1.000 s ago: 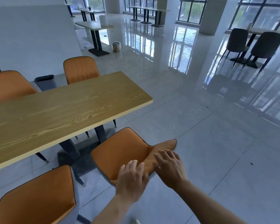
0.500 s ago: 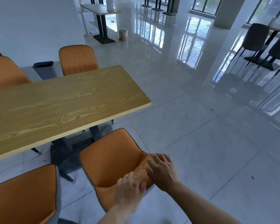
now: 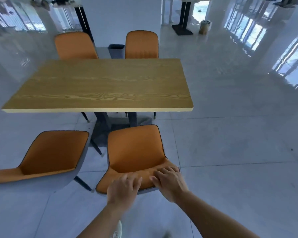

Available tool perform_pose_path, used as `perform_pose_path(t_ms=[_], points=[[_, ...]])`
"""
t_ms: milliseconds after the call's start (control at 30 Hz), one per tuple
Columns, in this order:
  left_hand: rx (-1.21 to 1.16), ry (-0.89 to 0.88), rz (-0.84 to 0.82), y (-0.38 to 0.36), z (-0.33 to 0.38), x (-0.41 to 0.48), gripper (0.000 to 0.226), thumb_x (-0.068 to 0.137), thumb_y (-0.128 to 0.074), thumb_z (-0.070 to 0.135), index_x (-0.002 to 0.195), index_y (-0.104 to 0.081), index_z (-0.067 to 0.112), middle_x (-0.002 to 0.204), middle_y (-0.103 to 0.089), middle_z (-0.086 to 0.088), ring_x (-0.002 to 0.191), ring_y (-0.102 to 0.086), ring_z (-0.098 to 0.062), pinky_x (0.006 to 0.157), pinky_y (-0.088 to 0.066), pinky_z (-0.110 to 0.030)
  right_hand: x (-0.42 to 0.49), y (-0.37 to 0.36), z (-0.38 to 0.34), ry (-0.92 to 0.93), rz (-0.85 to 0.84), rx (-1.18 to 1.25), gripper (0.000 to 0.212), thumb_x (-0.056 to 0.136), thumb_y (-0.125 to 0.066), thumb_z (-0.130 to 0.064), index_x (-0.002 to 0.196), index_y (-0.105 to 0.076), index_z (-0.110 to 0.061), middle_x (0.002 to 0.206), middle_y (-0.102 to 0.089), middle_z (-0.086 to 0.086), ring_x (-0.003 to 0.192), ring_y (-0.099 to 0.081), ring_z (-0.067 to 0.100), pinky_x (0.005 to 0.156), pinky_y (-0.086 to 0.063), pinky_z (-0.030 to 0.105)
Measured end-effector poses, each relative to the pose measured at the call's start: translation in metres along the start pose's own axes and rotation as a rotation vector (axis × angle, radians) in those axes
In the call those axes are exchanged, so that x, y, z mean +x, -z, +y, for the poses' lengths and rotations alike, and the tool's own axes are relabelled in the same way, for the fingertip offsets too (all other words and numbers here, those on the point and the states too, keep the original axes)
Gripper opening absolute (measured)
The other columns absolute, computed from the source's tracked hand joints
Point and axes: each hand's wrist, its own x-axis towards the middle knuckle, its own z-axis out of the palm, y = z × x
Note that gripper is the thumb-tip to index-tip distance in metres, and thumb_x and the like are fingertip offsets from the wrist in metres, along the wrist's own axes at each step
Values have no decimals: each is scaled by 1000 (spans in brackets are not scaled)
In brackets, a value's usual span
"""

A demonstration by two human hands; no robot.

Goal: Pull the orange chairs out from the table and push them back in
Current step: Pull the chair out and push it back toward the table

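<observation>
I see the left hand (image 3: 123, 187) and the right hand (image 3: 169, 181) side by side on the padded top edge of the near orange chair (image 3: 136, 148), fingers curled over its rounded, dark-piped backrest and gripping it. Its smooth shell-shaped seat stands on the glossy pale tiled floor (image 3: 230, 134), just clear of the front edge of the rectangular wood-grain desk (image 3: 101, 85). A second orange chair (image 3: 53, 152) sits to its left, while the far-left chair (image 3: 75, 45) and far-right chair (image 3: 141, 44) are tucked in across the desk.
</observation>
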Motion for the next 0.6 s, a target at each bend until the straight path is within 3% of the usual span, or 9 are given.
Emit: perform_pose_path(t_ms=[67, 167, 367, 433, 600], points=[[15, -23, 14, 0, -4, -5, 73, 93, -4, 73, 118, -64, 40, 104, -69, 10, 91, -63, -13, 78, -52, -34, 0, 3, 2, 25, -8, -4, 57, 99, -15, -63, 96, -61, -30, 100, -68, -8, 102, -57, 15, 94, -38, 35], [35, -80, 19, 2, -10, -8, 68, 96, -9, 70, 117, -65, 37, 98, -69, 9, 87, -63, -15, 73, -52, -34, 3, -1, 4, 46, -11, -46, 61, 97, -11, -65, 88, -59, -29, 92, -68, -7, 94, -57, 15, 89, -42, 36], [86, -128, 90, 3, -14, -8, 48, 99, -27, 57, 78, -61, 30, 67, -57, 10, 59, -53, -13, 47, -41, -29, 8, -23, 9, 63, 229, -176, 48, 98, -41, -50, 58, -54, -26, 55, -58, -10, 55, -53, 11, 58, -47, 31], [86, -147, 122, 5, -20, -9, 43, 98, -35, 51, 66, -54, 27, 57, -52, 9, 49, -49, -12, 40, -32, -23, 7, -27, 5, 67, 272, -161, 49, 98, -42, -48, 55, -50, -25, 52, -54, -10, 51, -49, 10, 55, -45, 30], [82, -195, 136, 12, -42, -17, 46, 97, -39, 43, 57, -49, 25, 47, -45, 9, 39, -39, -8, 41, -15, -16, -4, -42, -19, 57, 332, -91, 44, 94, -49, -44, 55, -50, -24, 51, -52, -8, 50, -49, 12, 53, -42, 29]])
